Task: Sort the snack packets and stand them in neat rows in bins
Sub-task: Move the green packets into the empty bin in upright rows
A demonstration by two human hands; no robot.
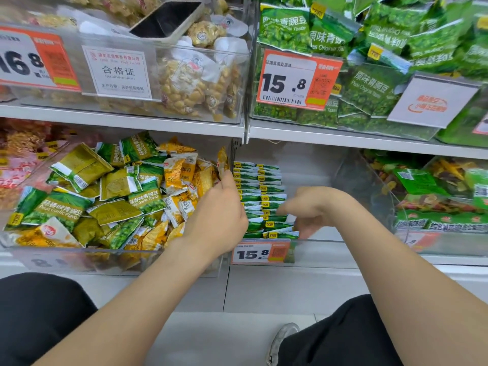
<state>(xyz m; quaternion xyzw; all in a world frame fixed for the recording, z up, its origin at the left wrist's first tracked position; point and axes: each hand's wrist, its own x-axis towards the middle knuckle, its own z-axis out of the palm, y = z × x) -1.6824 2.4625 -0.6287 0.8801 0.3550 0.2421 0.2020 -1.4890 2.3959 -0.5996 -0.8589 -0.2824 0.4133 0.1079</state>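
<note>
A clear bin (66, 256) on the lower shelf, left, holds a loose heap of green pea packets (63, 207) and yellow packets (177, 173). My left hand (219, 215) reaches into its right end and pinches a yellow packet (222, 158) by its lower edge. To the right, a second clear bin (324, 249) holds a neat row of green packets (260, 187) standing upright. My right hand (314, 210), slightly blurred, has its fingers curled round the right side of the front packets in that row.
A 15.8 price tag (253, 253) hangs on the front of the second bin, whose right half has no packets. Another bin (435, 241) of mixed packets stands at far right. On the upper shelf are bins of yellow snacks (195, 83) and green pea bags (369, 85). My knees are below.
</note>
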